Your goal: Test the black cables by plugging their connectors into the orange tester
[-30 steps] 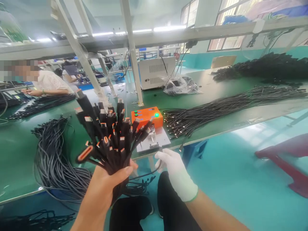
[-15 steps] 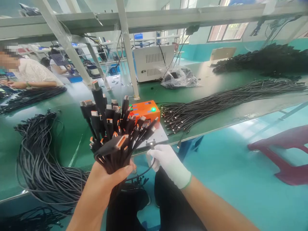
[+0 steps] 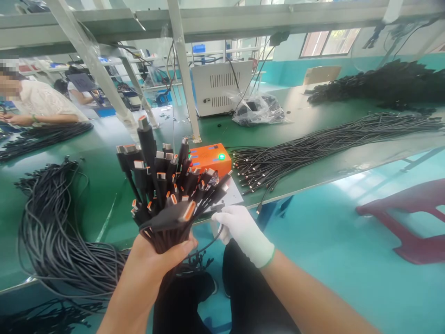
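My bare left hand (image 3: 162,257) is wrapped round a thick bunch of black USB cables (image 3: 163,185), their metal-tipped plugs with orange inserts fanning upward. To its right, my white-gloved right hand (image 3: 239,229) pinches one USB cable (image 3: 213,236) close to its plug end. That plug is at the front edge of a pale plate, beside an orange tester box (image 3: 212,157) with a lit green light. The bunch hides the left side of the box, and whether the plug sits in a socket I cannot tell.
A long bundle of black cables (image 3: 313,148) stretches along the bench to the right. Coiled cables (image 3: 59,222) hang over its left edge. Behind stand a white metal case (image 3: 222,88) and a plastic bag (image 3: 259,110). A red stool (image 3: 410,218) is at right; a co-worker (image 3: 45,102) sits far left.
The right hand and its cable plug have shifted slightly toward the pale plate's front edge. My left hand still grips the bunch, which sits slightly further right in view.
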`<state>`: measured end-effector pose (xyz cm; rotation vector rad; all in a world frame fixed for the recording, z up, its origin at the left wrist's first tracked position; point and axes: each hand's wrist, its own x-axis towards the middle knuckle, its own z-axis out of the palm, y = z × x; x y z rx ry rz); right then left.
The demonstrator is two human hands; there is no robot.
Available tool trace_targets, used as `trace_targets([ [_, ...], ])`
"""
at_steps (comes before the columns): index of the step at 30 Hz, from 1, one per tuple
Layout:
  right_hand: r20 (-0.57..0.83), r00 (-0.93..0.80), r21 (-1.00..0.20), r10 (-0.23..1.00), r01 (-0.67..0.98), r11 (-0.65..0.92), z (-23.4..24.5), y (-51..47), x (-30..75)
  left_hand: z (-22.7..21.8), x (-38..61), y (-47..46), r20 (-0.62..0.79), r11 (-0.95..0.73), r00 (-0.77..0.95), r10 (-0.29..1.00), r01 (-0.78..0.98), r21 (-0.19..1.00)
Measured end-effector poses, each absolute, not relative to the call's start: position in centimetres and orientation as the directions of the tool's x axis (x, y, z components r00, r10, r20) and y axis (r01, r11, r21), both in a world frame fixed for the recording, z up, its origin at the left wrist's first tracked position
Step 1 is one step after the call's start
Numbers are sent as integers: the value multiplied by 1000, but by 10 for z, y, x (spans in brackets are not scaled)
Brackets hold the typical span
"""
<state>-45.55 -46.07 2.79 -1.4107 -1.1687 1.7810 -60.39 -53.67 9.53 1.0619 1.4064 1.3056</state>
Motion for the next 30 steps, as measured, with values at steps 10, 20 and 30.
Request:
trace_targets([
  [10,-446,-273,-887,852,6,-462,29,-457,-459,95,-609,-535,-77,85,-199,977,31,996],
  [20,-427,-290,-891,857,-27,-453,33,-459,-460,101,-611,-535,-84,91,-239,967,19,996],
  [30,-420,-301,-896,856,-14,-444,32,-459,-461,95,-612,-533,-64,71,-276,959,18,997],
])
